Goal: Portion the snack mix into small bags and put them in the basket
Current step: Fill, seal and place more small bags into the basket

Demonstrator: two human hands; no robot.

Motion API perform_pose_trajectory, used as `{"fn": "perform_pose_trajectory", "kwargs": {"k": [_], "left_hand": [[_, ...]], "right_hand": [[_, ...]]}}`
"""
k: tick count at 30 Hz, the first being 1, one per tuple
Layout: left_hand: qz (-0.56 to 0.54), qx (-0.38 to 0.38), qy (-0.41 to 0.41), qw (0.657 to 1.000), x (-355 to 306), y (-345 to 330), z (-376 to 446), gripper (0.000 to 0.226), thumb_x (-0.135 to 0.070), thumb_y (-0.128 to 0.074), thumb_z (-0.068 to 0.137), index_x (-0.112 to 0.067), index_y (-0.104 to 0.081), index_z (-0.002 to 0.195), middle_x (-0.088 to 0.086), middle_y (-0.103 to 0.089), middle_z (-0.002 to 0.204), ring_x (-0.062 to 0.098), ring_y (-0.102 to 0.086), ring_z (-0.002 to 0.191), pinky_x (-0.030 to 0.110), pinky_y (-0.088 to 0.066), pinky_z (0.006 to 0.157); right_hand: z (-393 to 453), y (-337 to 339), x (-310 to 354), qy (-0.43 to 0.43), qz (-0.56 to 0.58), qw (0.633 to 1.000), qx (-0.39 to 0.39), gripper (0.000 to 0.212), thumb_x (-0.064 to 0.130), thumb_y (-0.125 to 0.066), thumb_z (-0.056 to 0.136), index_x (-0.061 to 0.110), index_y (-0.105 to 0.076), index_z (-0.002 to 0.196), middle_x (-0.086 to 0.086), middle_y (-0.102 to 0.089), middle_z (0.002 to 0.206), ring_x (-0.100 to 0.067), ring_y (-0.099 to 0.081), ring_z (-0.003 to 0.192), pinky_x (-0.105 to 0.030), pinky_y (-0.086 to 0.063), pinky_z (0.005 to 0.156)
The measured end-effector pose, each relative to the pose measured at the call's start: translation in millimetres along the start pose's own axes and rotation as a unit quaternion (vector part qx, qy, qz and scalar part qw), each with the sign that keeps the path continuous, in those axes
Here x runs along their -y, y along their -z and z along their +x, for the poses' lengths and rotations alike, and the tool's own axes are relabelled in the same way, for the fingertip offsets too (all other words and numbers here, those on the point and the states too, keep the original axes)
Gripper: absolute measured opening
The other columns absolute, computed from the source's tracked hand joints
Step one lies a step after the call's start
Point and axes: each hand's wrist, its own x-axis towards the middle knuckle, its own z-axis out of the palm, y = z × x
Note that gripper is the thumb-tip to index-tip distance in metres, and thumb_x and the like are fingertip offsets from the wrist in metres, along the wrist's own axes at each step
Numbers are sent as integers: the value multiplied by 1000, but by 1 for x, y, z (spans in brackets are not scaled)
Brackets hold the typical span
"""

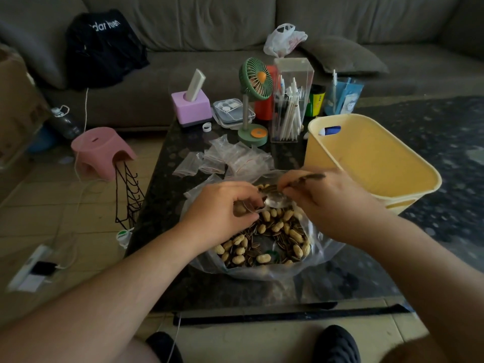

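Off the table's left edge I see a pink stool [102, 150] on the floor, with a black wire rack [128, 195] leaning between it and the table [162, 205]. Near the far left corner stands a purple box [191, 107], and just this side of it a scatter of empty small bags [209, 161] lies flat on the dark top. My left hand [222, 208] hovers over the middle of the table, fingers curled and pinching the mouth of a small bag [251, 206]; how full it is I cannot tell. Under both hands the big clear bag [322, 247] lies open near the front edge, holding the mix [267, 237] of peanuts in the shell and striped sunflower seeds. A green fan [255, 100] and a clear pen case [290, 100] stand toward the far edge. My right hand [322, 203] meets the left above the mix, its fingers bent around a dark scoop [306, 179] whose clear bowl touches the small bag's opening; the handle juts out past my knuckles. At the right edge sits the yellow basket [372, 158], upright, just beside my right hand. A grey sofa [209, 30] runs behind the table.
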Motion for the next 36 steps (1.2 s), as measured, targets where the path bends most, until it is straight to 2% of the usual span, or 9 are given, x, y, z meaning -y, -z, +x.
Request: {"fn": "perform_pose_trajectory", "kwargs": {"k": [3,5,8,13,20,23,26,31,36], "left_hand": [[27,6,-37,999,5,1,2,13,-24,-85,85,-31,-80,95,-12,-63,138,2,-62,118,33,-53,104],[36,2,-49,998,4,5,3,9,-26,-83,85,-30,-79,92,-8,-57,144,6,-62,119,40,-54,104],[11,-19,-49,999,4,11,4,7,-31,-83,85,-32,-80,91,-10,-51,141,4,-57,120,31,-50,104],[-93,7,40,995,7,22,8,25,-22,-87,85,-45,-75,86,-17,-49,120,-1,-59,108,22,-54,93],[-203,33,120,971,14,21,6,33,-10,-64,102,-39,-70,89,-12,-74,117,6,-70,112,47,-56,105],[-239,41,143,960,15,13,5,35,-6,-62,103,-36,-72,88,-12,-73,120,16,-69,118,53,-56,104],[-281,52,165,944,13,8,4,37,-2,-59,104,-33,-73,88,-5,-74,112,22,-72,112,52,-61,96],[-405,57,214,887,0,5,4,32,0,-50,107,-21,-69,93,9,-74,112,29,-73,106,46,-65,83],[-497,147,277,809,-2,15,2,23,9,-49,103,-9,-62,111,26,-69,126,41,-73,113,56,-63,87]], "right_hand": [[-3,-9,-7,64,32,997,-18,26,21,-61,101,29,-72,123,6,-69,113,-15,-69,96,-39,-60,79],[-4,-14,-10,89,-7,996,15,45,9,-69,95,34,-68,132,8,-66,124,-15,-68,106,-39,-60,81],[-7,-19,-6,87,-70,992,57,57,16,-58,90,40,-61,141,5,-63,136,-20,-66,114,-37,-60,82],[-9,-26,-9,77,-95,991,60,44,20,-64,97,42,-65,135,11,-62,135,-15,-67,110,-34,-62,75],[-5,-45,-22,54,-89,986,130,50,11,-62,97,43,-63,135,15,-60,128,-10,-62,111,-13,-40,73],[-2,-50,-23,38,-74,985,154,51,10,-59,97,43,-62,136,14,-58,130,-10,-60,113,-20,-47,83],[2,-44,-17,-12,-18,988,150,41,16,-58,95,38,-68,128,11,-63,120,-11,-61,109,-28,-53,95],[7,-36,-1,-135,194,966,105,32,56,-70,91,37,-67,117,19,-68,99,1,-64,88,-21,-52,74],[7,-42,5,-198,336,911,131,15,32,-78,91,29,-76,105,2,-77,95,-12,-74,86,-41,-63,86]]}}
